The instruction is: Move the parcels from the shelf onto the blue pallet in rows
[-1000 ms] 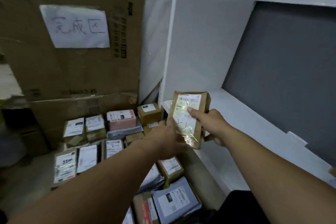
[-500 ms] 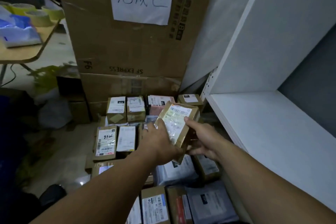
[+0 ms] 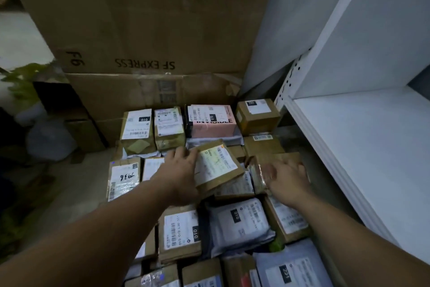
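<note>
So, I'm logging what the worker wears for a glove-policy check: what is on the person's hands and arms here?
Nothing visible: the left hand and right hand are bare, with no gloves, rings or watch showing. Both forearms are uncovered right to the frame edge, so no sleeves appear. The fingers carry no tape or markings that can be seen.

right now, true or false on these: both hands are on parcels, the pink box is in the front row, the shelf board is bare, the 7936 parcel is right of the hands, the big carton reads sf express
1. Both hands touch parcels: true. The left hand rests on a tilted brown parcel; the right hand is on another parcel.
2. The pink box is in the front row: false, it is in the back row.
3. The visible white shelf board is bare: true.
4. The 7936 parcel lies right of the hands: false, left.
5. The big carton reads SF EXPRESS: true.
</note>
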